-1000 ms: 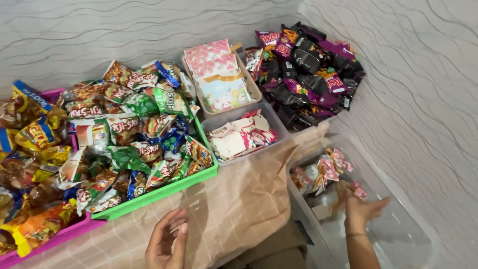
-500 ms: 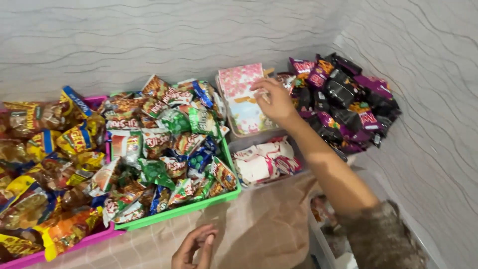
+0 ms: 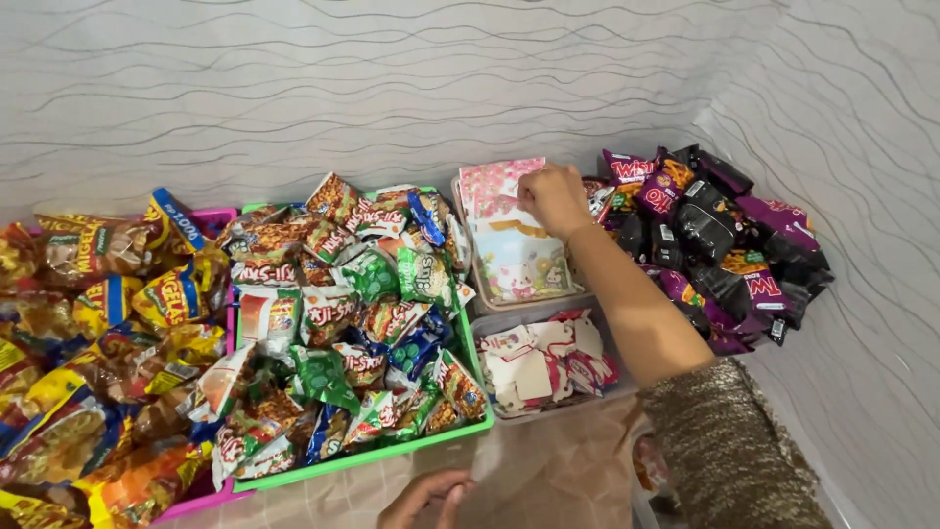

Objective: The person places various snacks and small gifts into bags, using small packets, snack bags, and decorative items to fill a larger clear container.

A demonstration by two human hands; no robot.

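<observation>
The right hand [image 3: 554, 196] is stretched across to the far clear tray [image 3: 468, 257], where its grip is pinched on the top edge of a stack of pink patterned sachets [image 3: 511, 235], stood leaning so one can be lifted out. The left hand [image 3: 428, 497] is laid near the green tray [image 3: 364, 458] of snack packets, its grip loosely spread and nothing held.

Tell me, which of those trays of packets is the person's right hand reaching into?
The right hand is over the far clear tray of flat pink pastel packets, beside the dark purple pile; the green, pink and nearer clear trays are untouched.
</observation>
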